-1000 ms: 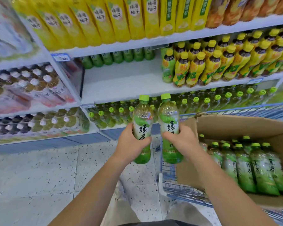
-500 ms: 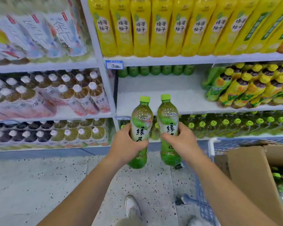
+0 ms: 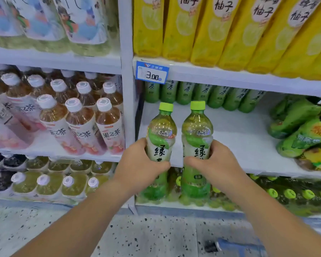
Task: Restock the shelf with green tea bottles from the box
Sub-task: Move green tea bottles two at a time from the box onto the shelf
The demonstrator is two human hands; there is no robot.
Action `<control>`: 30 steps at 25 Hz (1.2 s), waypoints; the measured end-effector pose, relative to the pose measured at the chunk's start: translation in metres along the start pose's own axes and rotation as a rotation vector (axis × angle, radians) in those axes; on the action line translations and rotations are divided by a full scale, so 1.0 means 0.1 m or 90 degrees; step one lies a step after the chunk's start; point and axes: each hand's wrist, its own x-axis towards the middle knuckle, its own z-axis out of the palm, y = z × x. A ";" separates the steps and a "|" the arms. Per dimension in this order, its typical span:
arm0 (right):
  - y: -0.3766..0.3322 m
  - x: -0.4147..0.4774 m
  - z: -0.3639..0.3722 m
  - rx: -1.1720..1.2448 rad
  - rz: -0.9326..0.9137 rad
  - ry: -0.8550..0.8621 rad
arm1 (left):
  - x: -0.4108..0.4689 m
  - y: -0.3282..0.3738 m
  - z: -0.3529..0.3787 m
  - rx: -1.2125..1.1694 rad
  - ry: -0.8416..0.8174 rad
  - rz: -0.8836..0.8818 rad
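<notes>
1. The left hand (image 3: pixel 139 164) grips the left green tea bottle (image 3: pixel 160 134) round its middle, thumb across the front of the label and fingers curled behind.
2. The right hand (image 3: pixel 217 162) holds the right green tea bottle (image 3: pixel 196 132) the same way, thumb lying over the lower label.
3. Both bottles stand upright between the two hands, green caps up, side by side with a thin gap between them.
4. Just beyond the hands runs the white shelf (image 3: pixel 239 138). The bottles hang in front of its front edge, with their bases below it.
5. Far past the fingertips, at the back of that shelf, a row of green tea bottles (image 3: pixel 202 93) stands in line.
6. Up above the left hand, a blue price tag (image 3: pixel 152 72) reads 3.00.
7. Off to the right of the right hand, green-and-yellow bottles (image 3: pixel 304 130) lean over on the same shelf.
8. To the left of the left hand, white-capped tea bottles (image 3: pixel 82 123) fill the neighbouring bay.
9. High above both hands, tall yellow bottles (image 3: pixel 211 30) crowd the upper shelf.
10. Under the forearms lies speckled floor (image 3: pixel 156 234).
</notes>
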 end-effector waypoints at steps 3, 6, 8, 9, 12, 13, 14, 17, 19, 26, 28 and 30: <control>0.09 0.35 0.04 -0.010 -0.035 0.004 | 0.34 -0.08 0.10 0.046 0.021 0.049; 0.14 0.66 0.01 -0.003 -0.086 0.021 | 0.61 -0.07 0.17 0.053 0.052 0.104; 0.18 0.82 0.00 0.010 -0.117 0.036 | 0.76 -0.06 0.21 0.042 0.079 0.127; 0.20 0.89 0.01 0.016 -0.129 0.044 | 0.84 -0.06 0.25 0.037 0.097 0.135; 0.32 1.03 0.06 0.053 -0.155 0.061 | 1.00 -0.10 0.38 0.014 0.142 0.160; 0.36 1.06 0.09 0.066 -0.164 0.066 | 1.02 -0.12 0.43 0.005 0.148 0.168; 0.40 1.08 0.12 0.076 -0.172 0.074 | 1.04 -0.14 0.47 -0.007 0.150 0.176; 0.47 1.14 0.18 0.125 -0.188 0.075 | 1.09 -0.19 0.54 -0.054 0.162 0.192; 0.50 1.18 0.21 0.150 -0.201 0.053 | 1.09 -0.22 0.54 -0.083 0.165 0.205; 0.80 1.15 0.33 0.113 -0.218 0.004 | 1.07 -0.47 0.57 -0.032 0.110 0.158; 0.90 1.12 0.39 0.036 -0.229 0.038 | 1.07 -0.58 0.61 0.052 0.111 0.132; 0.93 1.20 0.45 -0.011 -0.254 0.072 | 1.14 -0.61 0.67 0.101 0.124 0.134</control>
